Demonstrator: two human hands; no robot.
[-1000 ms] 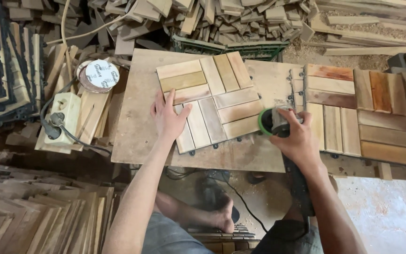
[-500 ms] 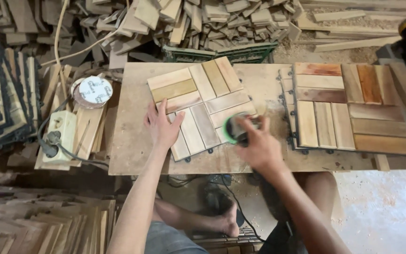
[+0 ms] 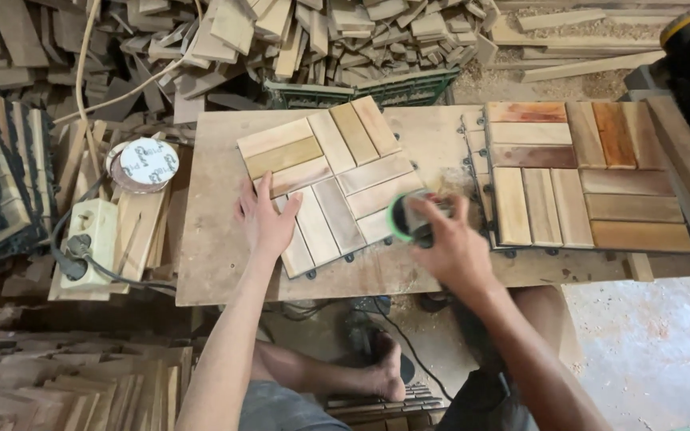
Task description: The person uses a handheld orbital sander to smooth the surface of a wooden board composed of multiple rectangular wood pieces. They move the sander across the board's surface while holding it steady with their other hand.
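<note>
A worn plywood bench (image 3: 217,263) is seen from above, hemmed in by heaps of wood offcuts (image 3: 305,40). On it the slatted wooden tile (image 3: 325,179) lies flat and slightly askew, pinned at its near left corner by the left hand (image 3: 265,219), fingers spread and pressed down. The right hand (image 3: 453,247) is wrapped tight around a green-rimmed sander (image 3: 407,217) at the tile's right edge (motion blur there). The tile is judged stiff, fairly light and prone to sliding; it is best held at the edges. A second tile (image 3: 584,175) rests alongside.
</note>
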